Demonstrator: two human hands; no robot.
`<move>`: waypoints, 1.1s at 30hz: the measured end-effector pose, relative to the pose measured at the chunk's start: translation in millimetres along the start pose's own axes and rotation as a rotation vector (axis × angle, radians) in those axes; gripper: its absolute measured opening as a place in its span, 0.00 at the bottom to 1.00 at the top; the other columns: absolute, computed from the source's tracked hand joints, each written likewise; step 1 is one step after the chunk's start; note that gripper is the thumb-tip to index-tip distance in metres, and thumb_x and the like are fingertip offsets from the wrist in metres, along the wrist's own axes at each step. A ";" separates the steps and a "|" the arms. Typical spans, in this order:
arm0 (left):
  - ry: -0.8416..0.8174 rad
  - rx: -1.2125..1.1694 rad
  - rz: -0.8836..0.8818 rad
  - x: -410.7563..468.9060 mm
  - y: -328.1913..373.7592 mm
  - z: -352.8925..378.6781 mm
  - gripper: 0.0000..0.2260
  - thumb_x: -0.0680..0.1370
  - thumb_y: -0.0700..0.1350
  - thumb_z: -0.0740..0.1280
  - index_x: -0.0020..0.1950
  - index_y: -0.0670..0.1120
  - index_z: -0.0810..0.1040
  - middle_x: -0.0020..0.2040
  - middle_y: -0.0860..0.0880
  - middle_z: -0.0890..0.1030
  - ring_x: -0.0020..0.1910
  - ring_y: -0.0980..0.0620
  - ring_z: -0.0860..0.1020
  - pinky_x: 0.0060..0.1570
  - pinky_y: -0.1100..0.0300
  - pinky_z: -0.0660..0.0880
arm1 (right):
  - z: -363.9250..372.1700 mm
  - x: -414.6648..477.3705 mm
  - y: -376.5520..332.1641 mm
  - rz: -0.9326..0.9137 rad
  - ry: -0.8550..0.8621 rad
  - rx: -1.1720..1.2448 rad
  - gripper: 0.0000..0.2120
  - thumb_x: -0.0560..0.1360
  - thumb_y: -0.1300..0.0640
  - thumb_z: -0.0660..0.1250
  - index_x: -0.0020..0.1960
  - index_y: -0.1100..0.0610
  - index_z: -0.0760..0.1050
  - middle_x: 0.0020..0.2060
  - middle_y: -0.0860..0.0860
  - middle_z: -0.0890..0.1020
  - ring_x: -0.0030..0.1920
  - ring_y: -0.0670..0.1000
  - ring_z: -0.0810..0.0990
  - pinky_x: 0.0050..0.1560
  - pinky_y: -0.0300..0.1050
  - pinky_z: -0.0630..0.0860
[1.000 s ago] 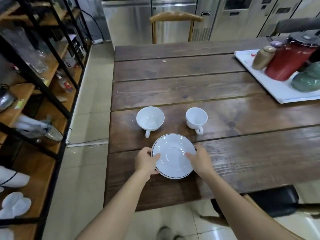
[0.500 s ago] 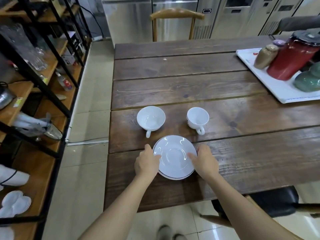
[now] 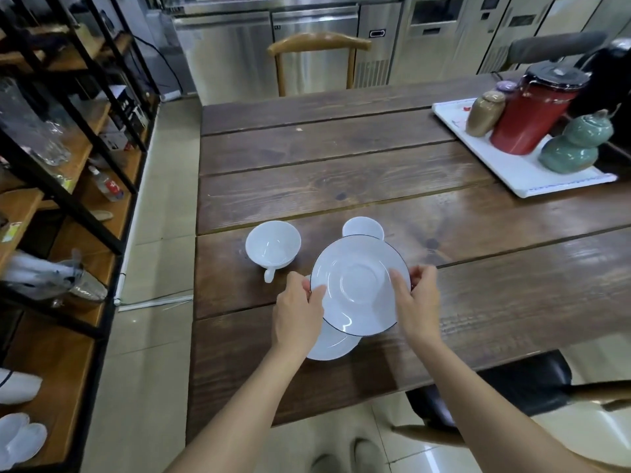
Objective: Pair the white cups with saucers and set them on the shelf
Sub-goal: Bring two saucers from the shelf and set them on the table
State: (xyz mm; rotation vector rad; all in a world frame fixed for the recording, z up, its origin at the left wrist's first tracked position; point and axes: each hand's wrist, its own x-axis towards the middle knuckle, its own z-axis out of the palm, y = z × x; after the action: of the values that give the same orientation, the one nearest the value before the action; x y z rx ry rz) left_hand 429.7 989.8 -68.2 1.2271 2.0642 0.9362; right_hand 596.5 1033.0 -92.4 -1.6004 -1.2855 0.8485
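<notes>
Gripping top saucer [image 3: 360, 285], left hand [image 3: 297, 310], right hand [image 3: 417, 303]; second saucer [image 3: 333, 343] beneath

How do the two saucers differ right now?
The top saucer is lifted and tilted, held at its rim by the left hand and right hand; the lower saucer lies flat on the table, untouched. The top saucer shows almost whole and hides part of the right cup; the lower saucer shows only a sliver. Both are white with a dark rim line.
</notes>
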 end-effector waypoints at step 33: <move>-0.234 -0.029 -0.296 27.5 67.6 175.2 0.05 0.79 0.40 0.62 0.44 0.48 0.69 0.41 0.49 0.76 0.36 0.52 0.79 0.39 0.58 0.81 | -115.4 134.0 107.4 0.230 -0.238 -0.360 0.07 0.72 0.54 0.64 0.43 0.57 0.69 0.34 0.47 0.75 0.37 0.52 0.74 0.37 0.49 0.69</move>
State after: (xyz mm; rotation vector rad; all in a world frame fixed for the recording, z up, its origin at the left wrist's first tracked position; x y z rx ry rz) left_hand 583.3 1086.8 -123.1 0.9334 1.9677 0.6511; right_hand 770.4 1131.0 -146.7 -2.0071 -1.5050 1.0154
